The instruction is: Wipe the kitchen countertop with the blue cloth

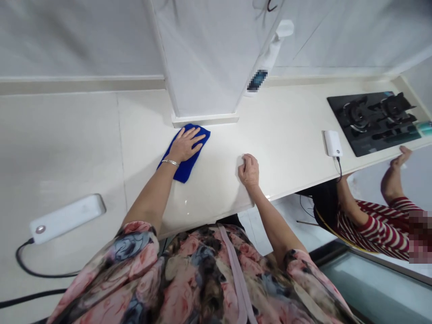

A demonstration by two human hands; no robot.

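- Lying at the far left, a white oblong power strip with rounded corners sits on the counter, its black cable curling off toward the edge.
- Pressing flat, the left hand has its fingers spread over a blue cloth, soft and matte, close to the base of the white wall column.
- The glossy cream stone around the cloth looks already clean; I would judge the wiping partway through, with the right stretch still to cover.
- The right hand rests loosely curled on the bare counter, holding nothing.
- A small white box and a black glass hob lie farther right.
- Another person's striped sleeve shows below the edge.
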